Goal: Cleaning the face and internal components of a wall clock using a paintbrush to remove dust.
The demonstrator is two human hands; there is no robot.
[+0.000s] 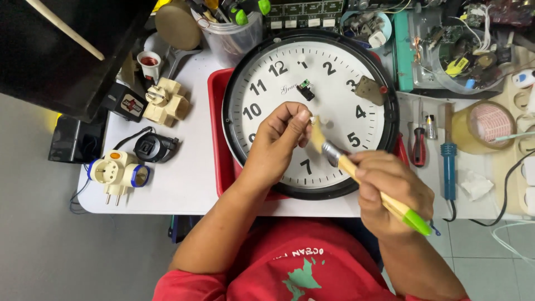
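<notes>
Wall clock, round with a black rim, white face and black numerals [329,72], is lying face up over a red plastic tray [216,111] on the white table [178,184], right in front of the person. Left hand [278,136] is pinching a tiny pale part between thumb and fingertips over the middle of the dial, while the right hand [390,187] is clenching a paintbrush with a wooden handle, green end and metal ferrule [362,178], its pale bristles touching or nearly touching that part.

Judging from this, the small part is looking easy to lose: a firmer sweep of the bristles could be flicking it out of the pinch and off among the clutter. Loose pieces are also resting on the dial, a small black and green component [305,89] near the centre and a brownish tab [369,90] on the right, and a dragging wrist could be knocking them away. Pressure near the centre might be scratching the face.

Hard to make out: what the pinched part is, since the fingers are covering most of it, and whether the bristles are really touching it. Left forearm is hiding the lower left numerals. Whether the clock has any glass over it cannot be told. A red-handled screwdriver [419,146] and a blue-handled tool [448,161] are lying to the right, the cord of the latter running off near the table edge.
</notes>
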